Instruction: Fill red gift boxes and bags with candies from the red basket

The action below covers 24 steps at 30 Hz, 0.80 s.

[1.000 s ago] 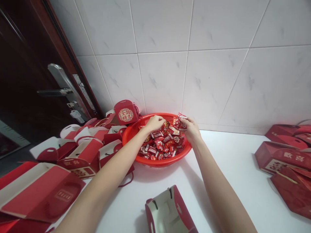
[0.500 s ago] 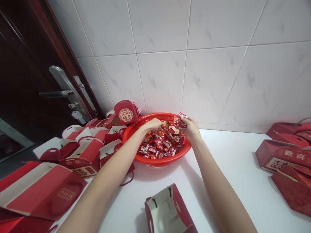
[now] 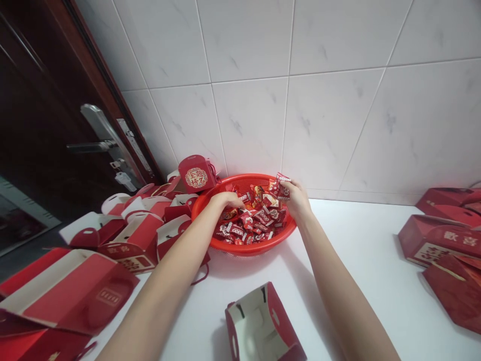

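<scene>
A red plastic basket [image 3: 246, 249] full of small wrapped candies [image 3: 259, 220] stands against the wall. Over its left side, my left hand [image 3: 228, 199] points its fingers down at the candies; they look loosely apart, the tips partly hidden. At the basket's right rim my right hand [image 3: 296, 198] is closed around a few red candy packets [image 3: 282, 186], which stick out past the thumb. Closer to me, between my forearms, an open red gift box [image 3: 259, 326] with a pale inside stands on the white table.
Several opened red boxes [image 3: 135, 230] crowd the left side. One closed box with gold lettering [image 3: 196, 175] leans by the basket. More closed red boxes [image 3: 436, 238] stand at the right edge. A tiled wall [image 3: 251, 125] rises behind, and a dark door [image 3: 37, 100] is at the left.
My left hand has shifted left and slightly down within the basket, uncovering candies near the middle. My right hand stays at the right rim with its packets. The view has shifted slightly.
</scene>
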{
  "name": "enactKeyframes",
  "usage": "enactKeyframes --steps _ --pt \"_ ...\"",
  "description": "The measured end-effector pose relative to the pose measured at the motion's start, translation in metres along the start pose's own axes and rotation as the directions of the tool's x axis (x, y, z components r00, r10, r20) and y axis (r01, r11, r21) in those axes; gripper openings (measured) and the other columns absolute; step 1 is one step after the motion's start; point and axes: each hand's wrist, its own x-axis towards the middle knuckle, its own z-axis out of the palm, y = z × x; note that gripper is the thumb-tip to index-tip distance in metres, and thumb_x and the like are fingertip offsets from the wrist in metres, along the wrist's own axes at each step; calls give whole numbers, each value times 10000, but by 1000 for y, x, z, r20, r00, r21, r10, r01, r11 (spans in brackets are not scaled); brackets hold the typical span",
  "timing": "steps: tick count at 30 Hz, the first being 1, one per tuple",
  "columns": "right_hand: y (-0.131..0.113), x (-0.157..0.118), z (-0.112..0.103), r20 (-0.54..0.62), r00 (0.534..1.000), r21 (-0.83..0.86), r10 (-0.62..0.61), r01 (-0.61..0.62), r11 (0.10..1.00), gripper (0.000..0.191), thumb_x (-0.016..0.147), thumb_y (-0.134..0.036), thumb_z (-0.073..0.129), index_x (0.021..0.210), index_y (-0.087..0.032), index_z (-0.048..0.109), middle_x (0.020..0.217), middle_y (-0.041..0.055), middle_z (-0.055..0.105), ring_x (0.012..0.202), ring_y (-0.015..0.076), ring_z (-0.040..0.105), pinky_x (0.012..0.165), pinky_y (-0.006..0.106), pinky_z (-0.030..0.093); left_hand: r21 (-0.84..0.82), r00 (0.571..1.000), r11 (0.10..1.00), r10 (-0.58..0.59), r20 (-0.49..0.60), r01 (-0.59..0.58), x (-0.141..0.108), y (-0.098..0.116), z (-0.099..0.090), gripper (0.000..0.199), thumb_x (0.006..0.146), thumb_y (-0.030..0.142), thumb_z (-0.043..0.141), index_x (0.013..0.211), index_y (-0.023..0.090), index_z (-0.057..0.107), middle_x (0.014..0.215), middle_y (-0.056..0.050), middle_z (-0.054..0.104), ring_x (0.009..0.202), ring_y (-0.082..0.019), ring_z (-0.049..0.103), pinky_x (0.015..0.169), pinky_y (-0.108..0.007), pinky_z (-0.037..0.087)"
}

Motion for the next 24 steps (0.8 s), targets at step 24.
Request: enactKeyframes --steps 24 --pt "5 5 -3 33 999 -8 -11 12 1000 132 649 -161 716 698 -195 598 569 -49 655 509 124 618 446 203 510 -183 932 982 101 349 -38 -12 22 13 288 462 287 877 547 180 623 459 28 534 462 -118 447 458 -251 334"
